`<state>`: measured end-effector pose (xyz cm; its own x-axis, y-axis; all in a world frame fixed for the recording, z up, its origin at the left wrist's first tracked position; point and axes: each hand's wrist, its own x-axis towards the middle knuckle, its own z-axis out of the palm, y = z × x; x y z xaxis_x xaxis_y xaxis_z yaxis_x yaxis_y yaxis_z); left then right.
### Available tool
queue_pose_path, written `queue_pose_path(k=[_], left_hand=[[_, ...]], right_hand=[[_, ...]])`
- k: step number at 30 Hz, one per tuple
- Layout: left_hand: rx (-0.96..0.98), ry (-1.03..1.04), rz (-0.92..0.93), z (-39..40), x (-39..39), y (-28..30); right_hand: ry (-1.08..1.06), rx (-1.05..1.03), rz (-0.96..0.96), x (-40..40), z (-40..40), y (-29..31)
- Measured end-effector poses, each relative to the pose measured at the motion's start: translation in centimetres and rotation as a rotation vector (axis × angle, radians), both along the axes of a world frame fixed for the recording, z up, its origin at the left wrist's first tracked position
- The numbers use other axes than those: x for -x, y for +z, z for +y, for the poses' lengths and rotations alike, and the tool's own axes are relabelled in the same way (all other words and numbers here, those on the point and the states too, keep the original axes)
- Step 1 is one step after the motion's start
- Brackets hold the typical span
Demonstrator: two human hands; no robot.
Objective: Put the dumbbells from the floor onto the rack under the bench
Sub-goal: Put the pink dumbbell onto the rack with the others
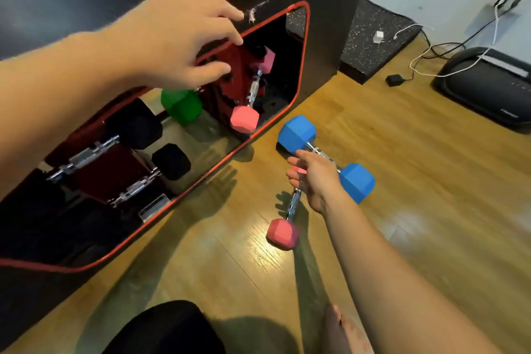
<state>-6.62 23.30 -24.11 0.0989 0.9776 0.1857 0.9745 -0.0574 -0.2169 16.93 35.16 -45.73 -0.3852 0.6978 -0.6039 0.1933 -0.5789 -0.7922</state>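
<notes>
Dumbbells, head view: three matter here, all placed relative to the bench point(321, 8) and the red-edged opening in its side.
Pink dumbbell in hand point(287, 218): out on the wooden floor point(416, 181) in front of the opening, near end low by the boards, far end hidden under the fingers.
Right hand point(311, 178): fingers curled round the chrome handle near its far end, holding the pink dumbbell.
Blue dumbbell point(327, 158): lies on the floor just beyond the right hand, between it and the bench corner; not held.
Racked pink dumbbell point(250, 95): already inside the opening, leaning on the red rack point(238, 75).
Green dumbbell point(181, 106): one head shows inside, beside the rack.
Black dumbbells point(129, 152): deeper inside the opening, towards the near end of the bench.
Left hand point(184, 43): fingers spread wide, holding nothing, hovering at the upper rim of the opening.
Handling, a judgement: small coated heads suggest a light weight, rigid and not fragile; the knurled handle looks grippy.
Where to hold: mid-handle would balance better than this off-centre grip, which lets the free head sag.
Blue one: bigger heads, likely heavier; take it at the handle's middle.
</notes>
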Motion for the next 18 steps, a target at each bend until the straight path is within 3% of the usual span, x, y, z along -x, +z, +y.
queue_pose_path(k=[9,13,16,18], left_hand=[[0.228,-0.168,0.268,2.3,2.1,1.7],[0.358,-0.195,0.299,2.6,2.2,1.6],[0.397,-0.179,0.172,2.2,2.4,1.2],[0.404,-0.259,0.219,2.5,3.4,0.1]], right_hand=[[0.072,0.011,-0.032,-0.2,1.0,-3.7],[0.061,0.003,-0.088,-0.2,1.0,-5.1],[0.049,-0.006,-0.138,-0.2,0.9,-5.8],[0.055,-0.016,-0.181,-0.2,0.7,-6.5]])
